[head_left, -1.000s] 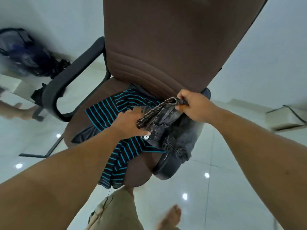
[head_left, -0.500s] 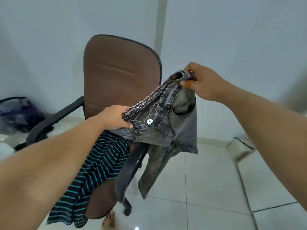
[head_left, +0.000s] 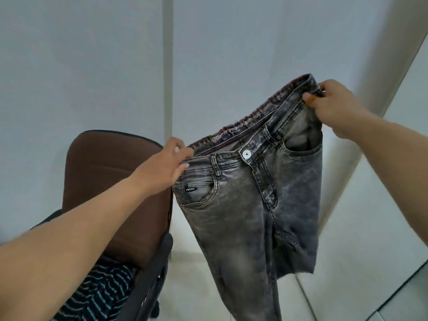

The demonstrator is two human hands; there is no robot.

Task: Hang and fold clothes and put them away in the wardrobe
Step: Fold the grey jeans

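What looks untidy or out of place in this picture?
The jeans hang askew: the right hand holds the waistband higher than the left hand. A striped garment lies crumpled on the chair, unfolded.

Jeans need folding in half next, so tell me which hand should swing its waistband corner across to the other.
Probably the right hand. It holds its corner of the jeans higher, out in open space, while the left hand grips the lower corner close against the brown chair, so it makes a steadier anchor.
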